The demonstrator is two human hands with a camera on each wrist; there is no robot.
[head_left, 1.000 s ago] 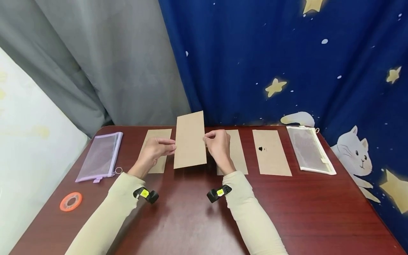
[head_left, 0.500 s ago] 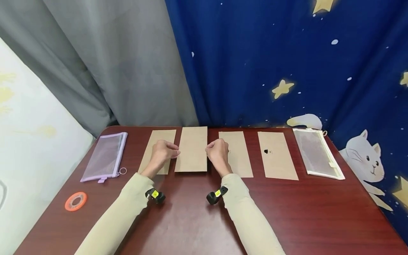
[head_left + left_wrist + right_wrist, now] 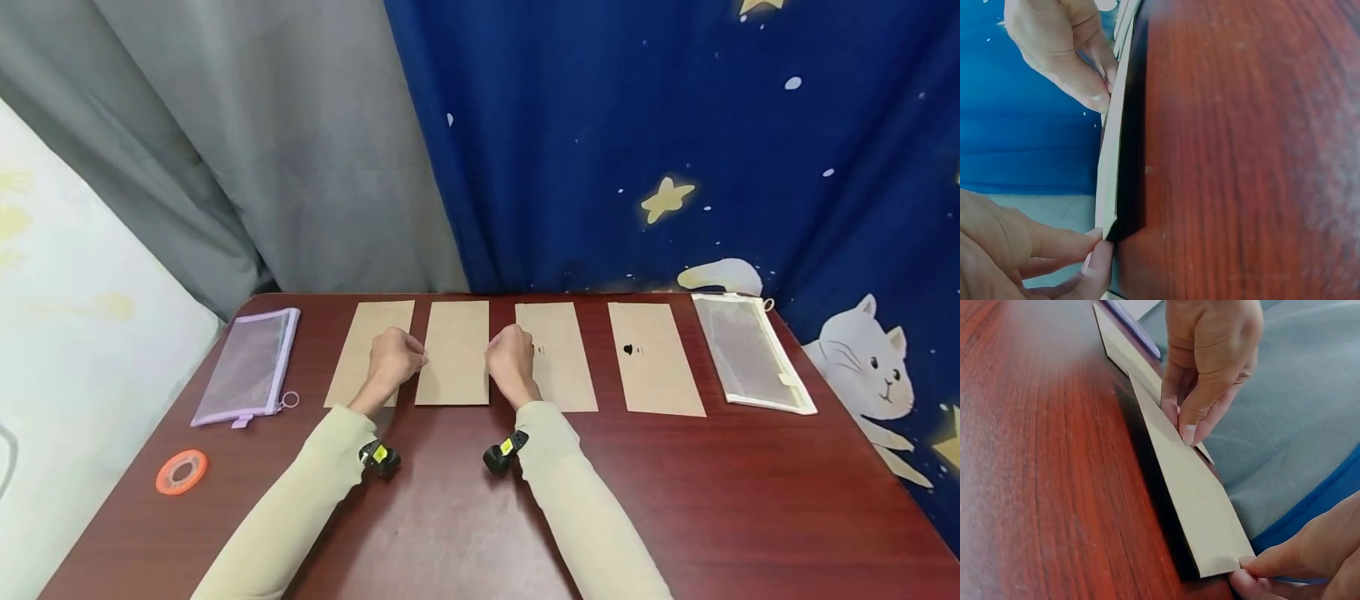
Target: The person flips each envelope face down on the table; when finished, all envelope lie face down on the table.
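A thin brown kraft notebook [image 3: 454,353], its upper face plain, lies flat between my hands near the table's far edge. My left hand [image 3: 393,360] pinches its left edge between thumb and fingers. At the opposite edge my right hand [image 3: 512,363] pinches it the same way. In the left wrist view the notebook [image 3: 1113,156] sits slightly above the table, a dark shadow beneath it. From the right wrist the notebook [image 3: 1185,494] shows the same narrow gap. My left hand partly covers another plain brown notebook [image 3: 382,321]; my right hand overlaps one with a small black print [image 3: 562,367].
Farther right lies a brown notebook with a black hat print [image 3: 656,367], then a white-edged mesh zip pouch [image 3: 750,354]. A purple mesh zip pouch [image 3: 243,367] and an orange ring-shaped roll [image 3: 182,472] are on the left. Curtains hang behind the table [image 3: 735,500].
Both hands have lowered the notebook from a tilted, raised position to nearly flat at the table, in line with the others. The head view has shifted slightly.
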